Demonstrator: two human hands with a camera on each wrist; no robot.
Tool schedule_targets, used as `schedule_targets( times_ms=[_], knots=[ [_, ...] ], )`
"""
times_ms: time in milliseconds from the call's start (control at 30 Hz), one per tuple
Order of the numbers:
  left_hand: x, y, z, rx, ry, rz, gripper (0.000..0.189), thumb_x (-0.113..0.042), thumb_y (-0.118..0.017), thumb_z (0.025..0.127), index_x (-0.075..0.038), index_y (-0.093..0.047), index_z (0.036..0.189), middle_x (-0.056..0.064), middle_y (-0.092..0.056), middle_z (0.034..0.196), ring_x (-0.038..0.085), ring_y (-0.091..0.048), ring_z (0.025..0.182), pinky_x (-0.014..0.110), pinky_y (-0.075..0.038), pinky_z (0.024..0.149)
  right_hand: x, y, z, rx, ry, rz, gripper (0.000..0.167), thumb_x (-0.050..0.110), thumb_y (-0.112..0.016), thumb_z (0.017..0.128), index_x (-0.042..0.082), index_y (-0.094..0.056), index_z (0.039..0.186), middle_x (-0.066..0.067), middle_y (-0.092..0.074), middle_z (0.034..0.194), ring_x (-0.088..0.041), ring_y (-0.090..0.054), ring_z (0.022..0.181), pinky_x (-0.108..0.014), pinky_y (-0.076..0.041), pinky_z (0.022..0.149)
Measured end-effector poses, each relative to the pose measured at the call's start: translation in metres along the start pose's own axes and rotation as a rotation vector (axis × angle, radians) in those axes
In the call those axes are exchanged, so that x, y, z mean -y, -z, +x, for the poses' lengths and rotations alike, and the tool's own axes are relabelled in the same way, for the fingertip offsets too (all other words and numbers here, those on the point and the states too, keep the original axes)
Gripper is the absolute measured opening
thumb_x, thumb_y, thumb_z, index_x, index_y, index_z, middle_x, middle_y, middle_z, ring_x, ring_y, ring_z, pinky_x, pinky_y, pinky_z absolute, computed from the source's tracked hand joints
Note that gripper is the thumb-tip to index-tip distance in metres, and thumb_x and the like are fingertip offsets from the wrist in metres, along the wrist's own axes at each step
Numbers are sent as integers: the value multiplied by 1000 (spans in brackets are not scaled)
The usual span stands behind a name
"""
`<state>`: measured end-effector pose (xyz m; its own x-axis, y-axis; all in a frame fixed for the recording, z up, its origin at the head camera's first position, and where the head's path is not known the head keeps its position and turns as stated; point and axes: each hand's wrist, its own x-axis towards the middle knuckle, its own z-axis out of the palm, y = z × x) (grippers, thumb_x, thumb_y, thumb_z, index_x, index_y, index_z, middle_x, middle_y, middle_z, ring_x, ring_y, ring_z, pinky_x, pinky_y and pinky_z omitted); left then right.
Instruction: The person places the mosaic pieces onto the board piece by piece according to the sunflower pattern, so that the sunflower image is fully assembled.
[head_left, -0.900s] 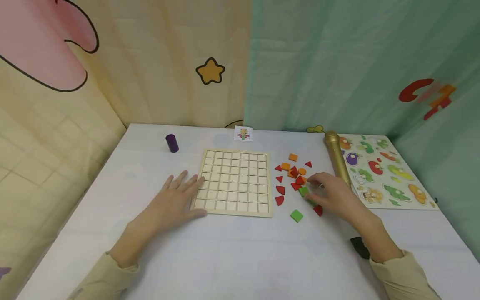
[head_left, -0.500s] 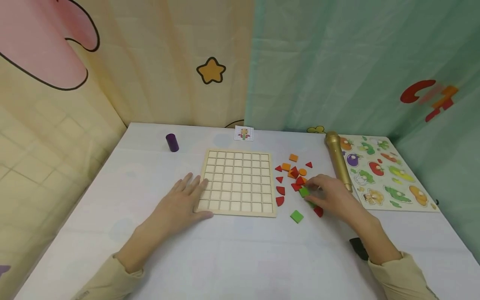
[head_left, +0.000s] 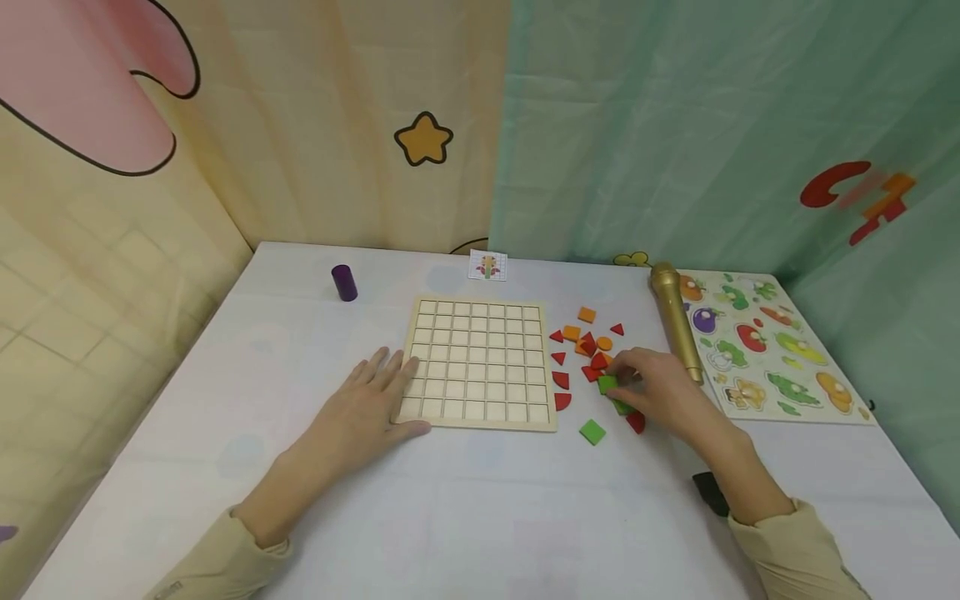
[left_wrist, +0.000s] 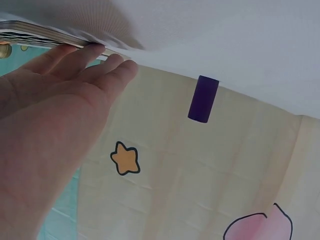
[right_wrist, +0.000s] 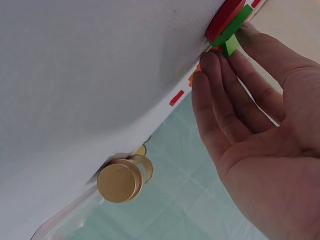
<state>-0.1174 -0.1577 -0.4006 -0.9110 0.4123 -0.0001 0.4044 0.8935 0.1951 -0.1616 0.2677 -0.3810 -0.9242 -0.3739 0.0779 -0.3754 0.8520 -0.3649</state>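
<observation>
A pale wooden grid board [head_left: 480, 429] lies on the white table. My left hand [head_left: 363, 412] is spread flat at its left side, fingertips over the left rim and thumb along the near corner. In the left wrist view the same hand [left_wrist: 70, 105] has its fingers stretched toward the board's edge. Right of the board, my right hand [head_left: 656, 383] pinches a small green square tile [head_left: 607, 384] between thumb and fingertips. The right wrist view shows a green tile [right_wrist: 230, 45] between thumb and index finger, with a red piece [right_wrist: 223, 20] close by.
Red and orange pieces lie between board and right hand, including an orange square [head_left: 587, 315]. Another green square [head_left: 592, 432] lies nearer. A gold microphone [head_left: 677, 321] lies beside a vegetable puzzle board [head_left: 813, 408]. A purple cylinder [head_left: 344, 283] and picture card [head_left: 487, 265] are farther back.
The grid board has slid slightly right along with my left hand, its right rim now close to the red pieces. My right hand has closed its fingertips on the green tile, barely shifting.
</observation>
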Motion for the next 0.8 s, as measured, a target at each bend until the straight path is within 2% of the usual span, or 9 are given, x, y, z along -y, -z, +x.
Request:
schedule_targets(
  times_ms=[233, 367, 567, 800],
  knots=[
    [2, 5, -1, -2, -7, 15, 92, -60, -65, 98, -3, -36, 163, 23, -35, 168, 45, -24, 160, 65, -20, 128, 1, 1, 1, 4, 0, 29, 17, 10, -86, 88, 12, -73, 98, 3, -75, 88, -15, -68, 84, -41, -63, 82],
    [4, 4, -1, -2, -16, 17, 92, -60, -65, 99, -3, -34, 164, 21, -32, 170, 46, -22, 160, 66, -20, 128, 6, 4, 2, 9, 10, 21, 18, 10, -87, 87, 14, -72, 96, 6, -73, 85, -13, -66, 81, -37, -63, 79],
    [5, 4, -1, -3, -35, 5, 93, -60, -64, 99, -1, -32, 164, 17, -28, 173, 45, -21, 160, 65, -22, 128, 23, 10, 8, 16, 55, 27, 18, 9, -86, 88, 15, -70, 94, 6, -71, 86, -13, -65, 83, -37, -62, 78],
    [5, 4, -2, -11, -31, 9, 93, -59, -65, 99, 1, -33, 163, 18, -31, 171, 46, -24, 159, 65, -23, 127, 52, 2, 28, 24, 90, 128, 16, 10, -84, 90, 14, -70, 95, 6, -70, 87, -12, -65, 83, -34, -62, 79]
  ],
)
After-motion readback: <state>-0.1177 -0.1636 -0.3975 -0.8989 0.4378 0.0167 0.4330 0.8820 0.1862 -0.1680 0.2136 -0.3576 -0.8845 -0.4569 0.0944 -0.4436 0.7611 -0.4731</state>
